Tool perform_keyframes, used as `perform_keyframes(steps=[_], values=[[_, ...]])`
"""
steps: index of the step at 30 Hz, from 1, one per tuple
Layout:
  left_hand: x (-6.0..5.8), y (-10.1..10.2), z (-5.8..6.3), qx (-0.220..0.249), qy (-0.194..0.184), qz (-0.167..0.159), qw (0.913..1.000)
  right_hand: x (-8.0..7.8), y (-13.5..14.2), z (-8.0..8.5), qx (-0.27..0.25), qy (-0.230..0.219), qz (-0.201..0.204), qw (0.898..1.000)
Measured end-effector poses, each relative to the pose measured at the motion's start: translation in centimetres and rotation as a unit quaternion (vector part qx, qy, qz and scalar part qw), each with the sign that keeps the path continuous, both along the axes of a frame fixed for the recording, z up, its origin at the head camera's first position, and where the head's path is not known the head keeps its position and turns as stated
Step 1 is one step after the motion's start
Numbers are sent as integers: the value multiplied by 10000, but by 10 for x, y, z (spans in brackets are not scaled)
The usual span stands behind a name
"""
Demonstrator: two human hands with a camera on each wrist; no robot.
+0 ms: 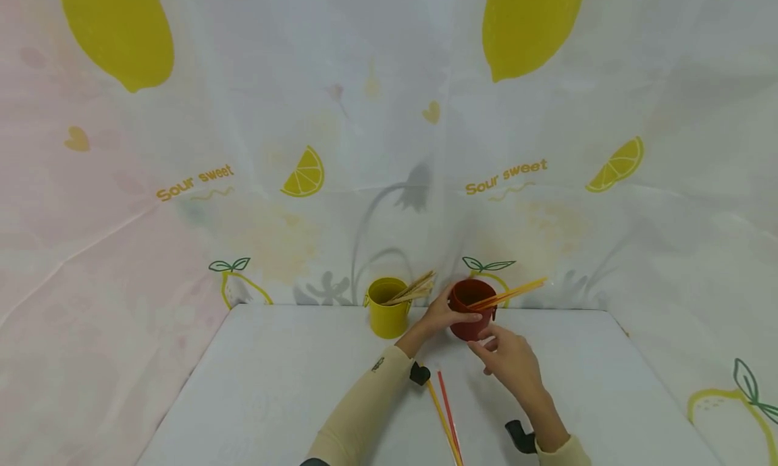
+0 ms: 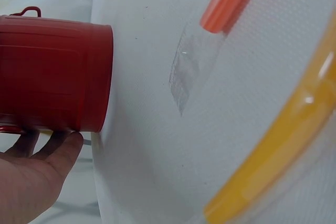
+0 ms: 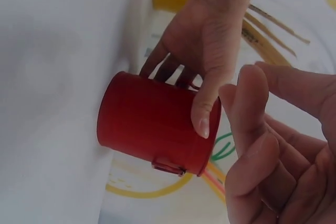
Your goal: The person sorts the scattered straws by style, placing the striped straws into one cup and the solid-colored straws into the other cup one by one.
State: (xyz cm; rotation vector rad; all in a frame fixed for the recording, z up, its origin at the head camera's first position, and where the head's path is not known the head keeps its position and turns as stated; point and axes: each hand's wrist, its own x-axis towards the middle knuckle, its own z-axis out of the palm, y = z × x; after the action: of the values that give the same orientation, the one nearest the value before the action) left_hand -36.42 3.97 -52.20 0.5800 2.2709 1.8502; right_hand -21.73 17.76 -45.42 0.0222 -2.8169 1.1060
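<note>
A small red bucket stands upright near the back of the white table, with several yellow and orange straws leaning out over its right rim. My left hand grips this bucket from the left; its thumb lies across the front, and the right wrist view shows the fingers round the far side of the red wall. Just in front and to the right is my right hand, its fingers loosely bent with nothing between them. It appears apart from the bucket in the right wrist view.
Left of the red bucket stands a yellow bucket holding thin wooden sticks. On the table nearer me lie a yellow straw and an orange-red straw in clear wrappers. A lemon-printed cloth hangs behind the table.
</note>
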Motion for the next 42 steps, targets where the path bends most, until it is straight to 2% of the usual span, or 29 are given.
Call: perform_keyframes(steps=[5,11,18,21,25,34,42], values=[[-1,0,-1,-2,-110,7,9999,4,-3,-3,63,-601,202,9980],[-3,0,-2,-20,-111,13,9999,9,-4,-7,43,-1243,606,9904],[-2,0,0,-26,-168,-3,9999,12,1,-17,71,-1812,1609,9702],[-2,0,1,-15,-126,-18,9999,13,1,-21,-31,-1919,1883,9632],[-2,0,0,-23,-80,-12,10000,17,-3,-28,-12,-2045,1998,9583],[-3,1,-2,-81,-193,5,9998,26,-17,-43,346,-1921,2032,9595],[0,-1,2,-25,-211,-38,9998,29,-25,-49,188,-1920,2161,9571]])
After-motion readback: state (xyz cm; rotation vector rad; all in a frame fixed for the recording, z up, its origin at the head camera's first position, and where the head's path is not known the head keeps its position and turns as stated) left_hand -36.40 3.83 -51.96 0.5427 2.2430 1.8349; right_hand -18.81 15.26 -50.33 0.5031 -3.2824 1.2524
